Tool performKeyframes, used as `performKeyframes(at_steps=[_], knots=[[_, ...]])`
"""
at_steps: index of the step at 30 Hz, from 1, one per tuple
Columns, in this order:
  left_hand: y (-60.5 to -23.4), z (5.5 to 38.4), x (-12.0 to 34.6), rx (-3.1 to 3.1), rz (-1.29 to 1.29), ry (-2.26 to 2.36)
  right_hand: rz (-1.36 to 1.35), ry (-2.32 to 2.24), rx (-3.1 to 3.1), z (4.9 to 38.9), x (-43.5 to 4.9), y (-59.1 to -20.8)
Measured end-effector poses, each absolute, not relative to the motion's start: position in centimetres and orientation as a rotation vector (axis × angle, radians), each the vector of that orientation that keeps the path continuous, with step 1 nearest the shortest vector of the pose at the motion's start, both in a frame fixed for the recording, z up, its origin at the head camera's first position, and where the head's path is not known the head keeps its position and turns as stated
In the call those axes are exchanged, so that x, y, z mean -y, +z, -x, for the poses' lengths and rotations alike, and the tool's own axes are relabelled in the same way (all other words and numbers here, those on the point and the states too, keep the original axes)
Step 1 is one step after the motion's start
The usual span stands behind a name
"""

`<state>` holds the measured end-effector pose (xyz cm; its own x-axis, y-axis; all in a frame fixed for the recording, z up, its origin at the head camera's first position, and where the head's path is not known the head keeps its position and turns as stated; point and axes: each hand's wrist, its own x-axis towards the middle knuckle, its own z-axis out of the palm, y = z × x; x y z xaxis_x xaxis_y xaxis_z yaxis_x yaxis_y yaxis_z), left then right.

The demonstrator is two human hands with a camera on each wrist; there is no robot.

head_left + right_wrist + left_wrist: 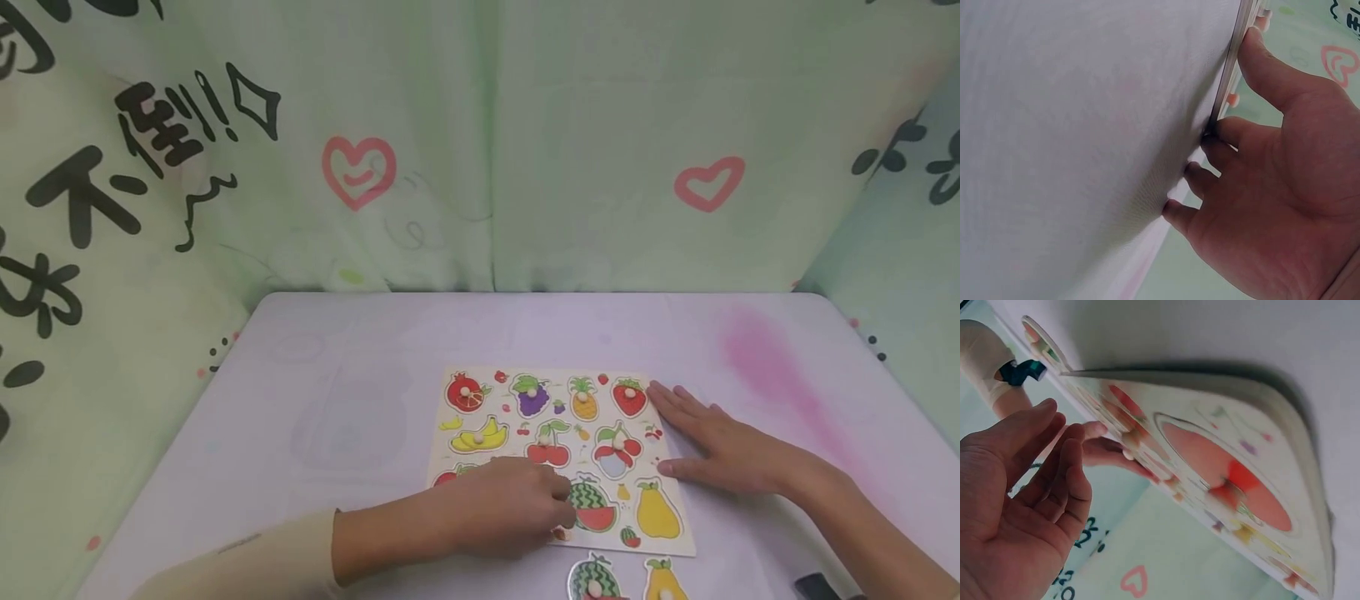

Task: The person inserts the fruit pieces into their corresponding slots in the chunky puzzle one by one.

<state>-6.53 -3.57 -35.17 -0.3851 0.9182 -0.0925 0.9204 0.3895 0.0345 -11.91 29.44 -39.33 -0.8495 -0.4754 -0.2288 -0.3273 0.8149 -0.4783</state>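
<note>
A fruit puzzle board (487,379) lies on the table, with knobbed pieces such as a pomegranate (465,392), bananas (480,437) and cherries (547,446). Above its lower middle is my left hand (510,504), knuckles up. In the left wrist view its fingers (1075,487) bend loosely, and no piece shows between them. My right hand (731,450) lies at the board's right side, its spread fingers and thumb touching the edge. Printed watermelon (592,507) and pear (658,512) places show no knobs. The left hand hides part of the bottom row.
A loose watermelon piece (588,575) and a loose pear piece (663,579) lie just below the board's near edge. A dark strap piece (816,586) is at the right forearm. A green curtain (600,167) hangs behind the table (352,333).
</note>
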Motion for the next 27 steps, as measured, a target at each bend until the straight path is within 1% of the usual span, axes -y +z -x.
performKeyframes(at_steps=[7,14,21,27], knots=[[-35.4,5.3,2.0,-2.407,-1.757,-0.012,0.608,-0.626,-2.652,12.1,-29.6,-39.5],[-36.4,4.4,0.6,-2.289,-1.888,-0.098,0.588,-0.649,-2.648,12.1,-29.6,-39.5],[-37.2,4.2,-0.2,-2.211,-1.847,-0.135,0.615,-0.616,-2.668,12.0,-29.6,-39.6],[-37.5,4.1,-0.4,-2.182,-1.876,-0.134,0.615,-0.632,-2.668,11.9,-29.6,-39.6]])
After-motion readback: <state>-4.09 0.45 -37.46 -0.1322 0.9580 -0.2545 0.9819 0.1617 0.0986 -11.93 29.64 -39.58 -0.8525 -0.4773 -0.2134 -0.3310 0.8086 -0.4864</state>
